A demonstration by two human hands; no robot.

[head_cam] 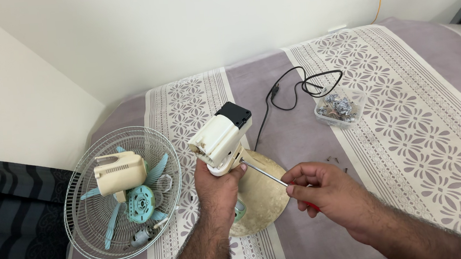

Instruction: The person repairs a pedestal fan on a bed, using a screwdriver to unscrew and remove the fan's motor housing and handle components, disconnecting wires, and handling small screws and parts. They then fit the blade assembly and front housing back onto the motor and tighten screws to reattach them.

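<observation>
Two hands are at work over the patterned bed cover [404,110]. Far left lies a wire fan guard [84,223] holding a cream motor cover [120,172], pale blue blades [154,171], a round teal part [140,203] and a small motor [140,238]. My left hand [216,188] is wrapped tight around the neck of the cream fan head [221,138], holding it upright above its round base [263,192]. My right hand [328,193] is closed around a red-handled screwdriver [267,173], its tip touching the head's underside. Further right are a black cord [293,89], a clear tub of screws [340,107] and a few loose screws [337,162].
</observation>
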